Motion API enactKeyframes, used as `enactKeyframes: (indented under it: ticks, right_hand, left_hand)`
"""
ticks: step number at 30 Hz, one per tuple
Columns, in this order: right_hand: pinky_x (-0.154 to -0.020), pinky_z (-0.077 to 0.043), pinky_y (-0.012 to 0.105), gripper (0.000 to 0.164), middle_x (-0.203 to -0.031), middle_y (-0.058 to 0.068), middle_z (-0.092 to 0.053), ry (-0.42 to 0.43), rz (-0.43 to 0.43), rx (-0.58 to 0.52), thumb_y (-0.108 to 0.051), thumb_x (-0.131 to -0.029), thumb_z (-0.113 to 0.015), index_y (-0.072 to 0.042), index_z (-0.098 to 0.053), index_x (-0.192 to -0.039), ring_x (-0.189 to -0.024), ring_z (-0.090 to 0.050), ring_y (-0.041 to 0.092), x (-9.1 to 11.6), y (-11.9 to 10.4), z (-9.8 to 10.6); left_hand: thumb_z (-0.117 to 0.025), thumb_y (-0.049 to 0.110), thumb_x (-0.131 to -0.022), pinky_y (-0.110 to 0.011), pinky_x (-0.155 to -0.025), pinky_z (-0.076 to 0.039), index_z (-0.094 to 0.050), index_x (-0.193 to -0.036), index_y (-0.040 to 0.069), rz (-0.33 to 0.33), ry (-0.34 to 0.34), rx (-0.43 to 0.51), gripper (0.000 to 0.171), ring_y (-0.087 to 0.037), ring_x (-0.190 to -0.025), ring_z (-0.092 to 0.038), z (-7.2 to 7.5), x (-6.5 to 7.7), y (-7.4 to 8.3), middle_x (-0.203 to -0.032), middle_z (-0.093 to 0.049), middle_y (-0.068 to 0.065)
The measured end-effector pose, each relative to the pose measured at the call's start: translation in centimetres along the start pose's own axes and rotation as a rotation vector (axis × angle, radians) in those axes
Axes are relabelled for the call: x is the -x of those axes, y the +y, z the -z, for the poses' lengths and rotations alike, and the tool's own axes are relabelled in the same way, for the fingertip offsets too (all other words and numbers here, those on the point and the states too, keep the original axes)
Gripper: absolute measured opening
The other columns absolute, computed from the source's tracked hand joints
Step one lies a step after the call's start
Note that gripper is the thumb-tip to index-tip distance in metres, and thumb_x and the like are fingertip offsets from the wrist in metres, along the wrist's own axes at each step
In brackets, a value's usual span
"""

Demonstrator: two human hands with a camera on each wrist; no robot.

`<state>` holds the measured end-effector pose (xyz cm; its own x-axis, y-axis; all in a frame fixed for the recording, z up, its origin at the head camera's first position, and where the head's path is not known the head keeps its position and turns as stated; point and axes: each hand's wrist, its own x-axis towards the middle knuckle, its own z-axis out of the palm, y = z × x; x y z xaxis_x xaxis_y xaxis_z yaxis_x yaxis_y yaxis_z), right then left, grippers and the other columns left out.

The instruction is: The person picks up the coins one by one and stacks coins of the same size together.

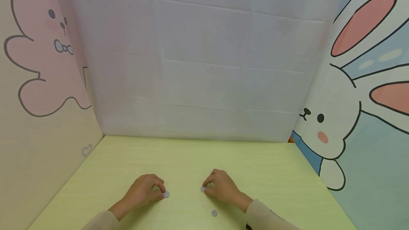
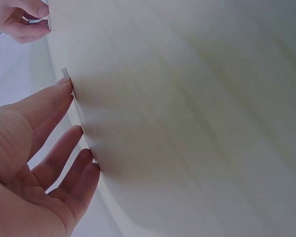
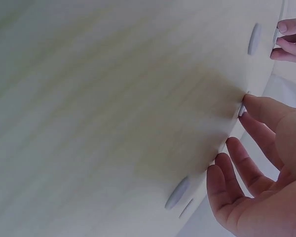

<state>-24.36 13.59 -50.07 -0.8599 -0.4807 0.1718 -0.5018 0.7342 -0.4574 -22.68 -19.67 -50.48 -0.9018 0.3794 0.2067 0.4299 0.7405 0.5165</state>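
My left hand (image 1: 145, 189) is low on the tabletop, its thumb and index finger pinching the edge of a small flat grey disc (image 1: 166, 194). The left wrist view shows this disc (image 2: 65, 72) edge-on at the fingertips, while the other fingers touch the table. Across from it, my right hand (image 1: 222, 186) pinches a second grey disc (image 1: 202, 189) between thumb and index finger. Seen from the right wrist, that disc (image 3: 242, 107) is mostly covered by the fingers.
Another loose grey disc (image 1: 214, 213) lies nearer the front of the pale yellow table (image 1: 191, 159). In the right wrist view, a disc (image 3: 177, 192) and a thin flat piece (image 3: 186, 208) lie beyond the fingers. A white back wall (image 1: 198, 63) and cartoon-printed side walls enclose the table.
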Motion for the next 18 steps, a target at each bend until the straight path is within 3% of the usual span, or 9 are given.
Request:
enactKeyframes:
  ticks: [3, 9, 18]
  right_hand:
    - [-0.090, -0.056, 0.040, 0.011, -0.097, -0.008, -0.069, -0.003, 0.008, -0.005, -0.019, -0.087, -0.089, -0.018, -0.086, -0.097, -0.090, -0.058, 0.009, -0.1, -0.2, -0.1]
    - [-0.076, -0.051, 0.022, 0.011, -0.096, -0.008, -0.069, -0.007, 0.023, -0.027, -0.018, -0.086, -0.089, -0.016, -0.085, -0.096, -0.087, -0.058, 0.006, -0.2, -0.9, -0.4]
    - [-0.076, -0.050, 0.022, 0.010, -0.096, -0.009, -0.068, -0.019, 0.024, -0.006, -0.022, -0.088, -0.089, -0.017, -0.086, -0.096, -0.087, -0.055, 0.006, -0.4, -1.8, -0.7]
  left_hand:
    - [-0.096, 0.028, -0.078, -0.058, -0.096, -0.056, -0.079, -0.081, 0.030, -0.008, 0.002, -0.001, 0.017, -0.029, -0.103, -0.071, 0.0, 0.0, 0.2, -0.108, -0.078, 0.003]
    - [-0.096, 0.026, -0.077, -0.058, -0.096, -0.056, -0.079, -0.080, 0.030, -0.015, 0.004, -0.007, 0.017, -0.029, -0.103, -0.071, 0.0, 0.0, 0.2, -0.108, -0.078, 0.003]
    - [-0.096, 0.025, -0.077, -0.057, -0.093, -0.057, -0.079, -0.080, 0.030, -0.017, 0.007, -0.008, 0.017, -0.028, -0.102, -0.071, -0.1, -0.1, 0.0, -0.107, -0.078, 0.004]
